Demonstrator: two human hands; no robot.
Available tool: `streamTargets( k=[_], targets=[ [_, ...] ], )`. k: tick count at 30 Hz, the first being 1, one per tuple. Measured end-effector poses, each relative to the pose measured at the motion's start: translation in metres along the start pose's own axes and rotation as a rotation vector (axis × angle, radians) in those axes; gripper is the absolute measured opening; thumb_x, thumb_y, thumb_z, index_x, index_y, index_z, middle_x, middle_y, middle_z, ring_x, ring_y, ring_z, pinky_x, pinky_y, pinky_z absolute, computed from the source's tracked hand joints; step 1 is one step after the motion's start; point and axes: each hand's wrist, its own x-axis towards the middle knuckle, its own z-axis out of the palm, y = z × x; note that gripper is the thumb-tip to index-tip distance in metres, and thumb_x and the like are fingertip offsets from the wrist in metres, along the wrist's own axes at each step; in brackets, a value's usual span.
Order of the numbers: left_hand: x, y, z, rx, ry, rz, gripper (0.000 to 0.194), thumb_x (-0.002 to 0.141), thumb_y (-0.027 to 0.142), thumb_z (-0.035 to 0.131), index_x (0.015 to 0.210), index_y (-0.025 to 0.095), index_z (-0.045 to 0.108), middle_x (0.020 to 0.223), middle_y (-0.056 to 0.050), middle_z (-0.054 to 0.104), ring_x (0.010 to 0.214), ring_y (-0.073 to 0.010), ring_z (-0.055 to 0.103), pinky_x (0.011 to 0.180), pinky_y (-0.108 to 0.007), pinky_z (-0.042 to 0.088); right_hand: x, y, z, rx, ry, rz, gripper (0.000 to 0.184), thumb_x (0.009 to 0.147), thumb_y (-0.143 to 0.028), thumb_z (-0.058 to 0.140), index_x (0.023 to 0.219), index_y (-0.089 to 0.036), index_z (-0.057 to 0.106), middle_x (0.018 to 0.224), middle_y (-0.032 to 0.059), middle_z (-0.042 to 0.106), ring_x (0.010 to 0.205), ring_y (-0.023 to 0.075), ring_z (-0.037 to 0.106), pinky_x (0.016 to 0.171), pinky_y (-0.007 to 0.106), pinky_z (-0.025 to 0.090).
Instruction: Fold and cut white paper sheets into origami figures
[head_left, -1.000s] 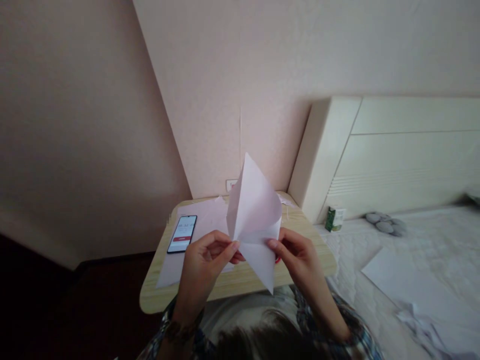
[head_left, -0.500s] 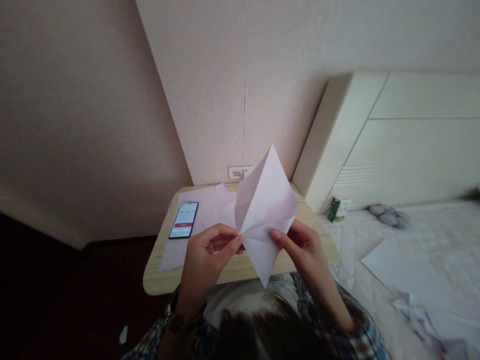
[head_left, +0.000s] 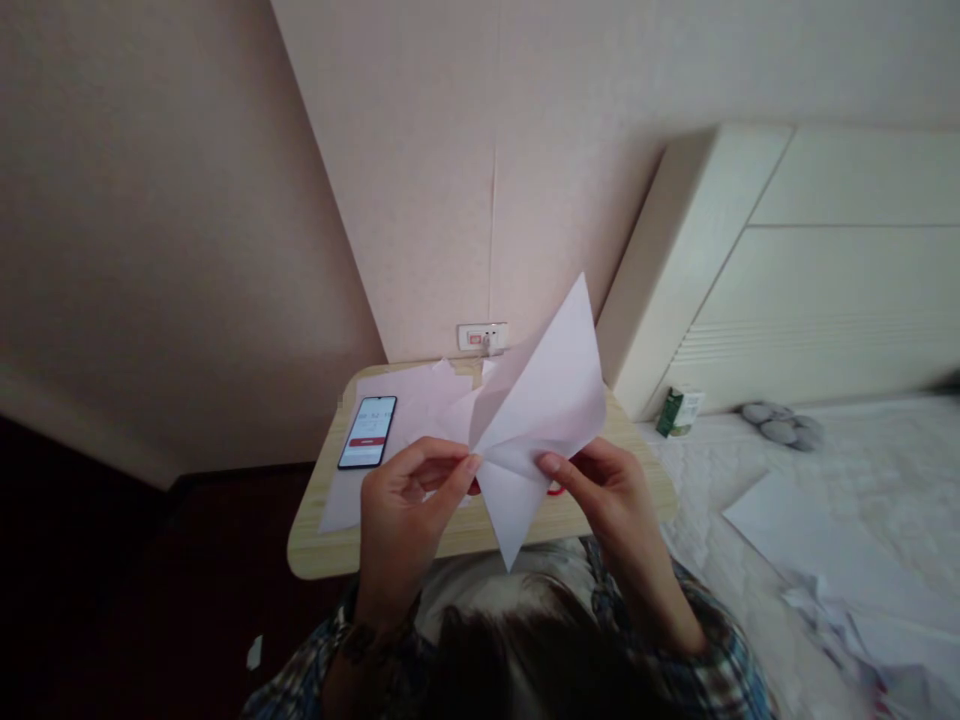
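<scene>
Both my hands hold a folded sheet of white paper up in front of me, above a small wooden lap table. My left hand pinches the paper's left side at its middle crease with thumb and fingers closed. My right hand pinches the right side the same way. One pointed corner of the paper sticks up to the right, another hangs down between my hands. A red thing shows partly behind the paper on the table; I cannot make out what it is.
A phone with a lit screen lies on the table's left, on flat sheets of paper. A wall socket sits behind. To the right is a bed with headboard, a green carton, grey items and loose papers.
The paper's upper point has swung to the right and its flaps have spread wider. My hands keep their pinch. The camera view has shifted slightly.
</scene>
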Motion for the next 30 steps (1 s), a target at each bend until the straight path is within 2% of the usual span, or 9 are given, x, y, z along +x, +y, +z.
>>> streamTargets(
  k=[3, 7, 15, 20, 30],
  targets=[
    [0.0, 0.002, 0.0, -0.006, -0.004, 0.002, 0.009, 0.069, 0.014, 0.071, 0.064, 0.021, 0.067, 0.057, 0.004, 0.07, 0.051, -0.0142, 0.069, 0.053, -0.021, 0.058, 0.0, -0.003, -0.005, -0.007, 0.048, -0.027, 0.01, 0.073, -0.03, 0.074, 0.073, -0.021, 0.07, 0.067, -0.0002, 0.068, 0.062, 0.0162, 0.059, 0.055, 0.025, 0.047],
    [-0.001, 0.005, 0.001, -0.006, -0.006, -0.002, 0.011, 0.07, 0.013, 0.069, 0.063, 0.02, 0.067, 0.058, 0.004, 0.069, 0.052, -0.0139, 0.069, 0.053, -0.021, 0.058, 0.0, -0.005, -0.011, -0.012, 0.106, -0.057, 0.015, 0.077, -0.03, 0.071, 0.067, -0.022, 0.063, 0.062, -0.0022, 0.062, 0.061, 0.0145, 0.057, 0.057, 0.024, 0.046],
    [-0.001, 0.004, -0.001, 0.012, -0.008, 0.02, 0.008, 0.069, 0.014, 0.071, 0.064, 0.02, 0.068, 0.059, 0.003, 0.07, 0.053, -0.0143, 0.069, 0.054, -0.022, 0.059, 0.001, -0.004, -0.008, -0.038, 0.067, -0.041, 0.02, 0.074, -0.034, 0.074, 0.067, -0.021, 0.061, 0.063, -0.0012, 0.061, 0.061, 0.0152, 0.054, 0.055, 0.025, 0.043],
    [-0.001, 0.002, -0.001, 0.021, 0.012, 0.045, 0.008, 0.068, 0.013, 0.073, 0.07, 0.021, 0.071, 0.06, 0.004, 0.072, 0.052, -0.0134, 0.069, 0.054, -0.021, 0.059, -0.001, -0.001, -0.008, -0.033, 0.085, -0.027, 0.022, 0.077, -0.035, 0.073, 0.065, -0.021, 0.059, 0.06, -0.0019, 0.059, 0.058, 0.0143, 0.051, 0.053, 0.025, 0.04],
    [-0.002, -0.002, 0.0, -0.014, 0.036, 0.056, 0.009, 0.068, 0.013, 0.073, 0.072, 0.021, 0.071, 0.059, 0.005, 0.072, 0.051, -0.0128, 0.069, 0.053, -0.019, 0.059, 0.0, 0.002, -0.011, -0.038, 0.099, -0.007, 0.02, 0.076, -0.031, 0.074, 0.063, -0.02, 0.065, 0.053, -0.0022, 0.06, 0.052, 0.0136, 0.053, 0.053, 0.025, 0.041]
  ],
)
